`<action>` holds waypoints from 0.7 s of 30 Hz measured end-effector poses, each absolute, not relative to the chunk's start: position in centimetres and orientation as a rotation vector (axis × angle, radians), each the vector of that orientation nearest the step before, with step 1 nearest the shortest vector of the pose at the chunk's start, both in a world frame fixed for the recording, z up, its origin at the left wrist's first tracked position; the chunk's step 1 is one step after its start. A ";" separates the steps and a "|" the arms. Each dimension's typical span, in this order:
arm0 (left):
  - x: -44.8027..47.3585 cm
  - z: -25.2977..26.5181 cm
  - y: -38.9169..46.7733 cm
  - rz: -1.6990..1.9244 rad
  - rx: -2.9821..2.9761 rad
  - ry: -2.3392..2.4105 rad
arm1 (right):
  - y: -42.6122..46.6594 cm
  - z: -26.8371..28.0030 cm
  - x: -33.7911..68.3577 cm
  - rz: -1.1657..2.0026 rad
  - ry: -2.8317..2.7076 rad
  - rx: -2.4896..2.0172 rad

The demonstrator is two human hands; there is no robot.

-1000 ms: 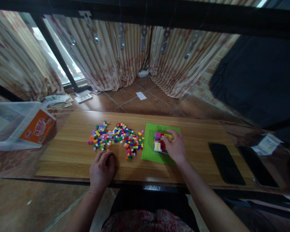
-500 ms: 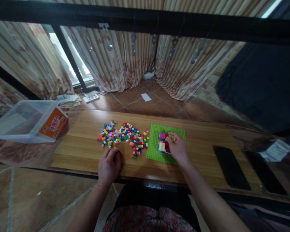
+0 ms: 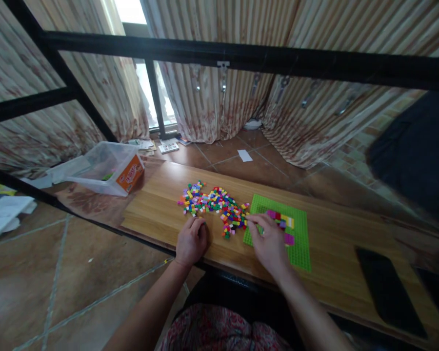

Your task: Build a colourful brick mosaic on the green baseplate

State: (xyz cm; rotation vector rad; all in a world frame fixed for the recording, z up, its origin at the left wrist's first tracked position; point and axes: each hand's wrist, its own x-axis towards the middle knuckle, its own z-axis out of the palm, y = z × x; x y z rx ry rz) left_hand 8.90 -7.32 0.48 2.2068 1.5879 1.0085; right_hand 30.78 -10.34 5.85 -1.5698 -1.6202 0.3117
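My left hand (image 3: 191,241) rests at the table's near edge below the pile of toy bricks (image 3: 214,201). Its fingers are curled in, and whatever they may hold is hidden. My right hand (image 3: 269,241) reaches over the left part of the green baseplate (image 3: 302,243), thumb and index finger slightly apart. Its fingertips are at the right end of the brick pile, beside a few yellow bricks. Partly covered by this hand, a built block of pink, red, yellow, white and purple bricks (image 3: 289,239) sits on the baseplate.
A clear plastic box (image 3: 100,168) with an orange label stands left of the wooden table (image 3: 149,214), something green inside. A dark flat slab (image 3: 389,290) lies at the table's right. A black metal bar (image 3: 241,52) crosses ahead of the curtains. Papers (image 3: 245,155) lie on the floor.
My right hand has left the brick build and moved left to the edge of the pile. The view has swung to the left. My left hand stays curled on the table.
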 end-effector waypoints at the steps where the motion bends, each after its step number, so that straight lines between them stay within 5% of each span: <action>1: 8.9 0.5 -7.3 1.014 2.204 1.579 | -9.9 5.6 29.4 0.345 -1.676 -1.557; 21: 8.9 0.3 -7.5 1.041 2.208 1.531 | -3.5 3.7 22.2 0.229 -2.164 -1.658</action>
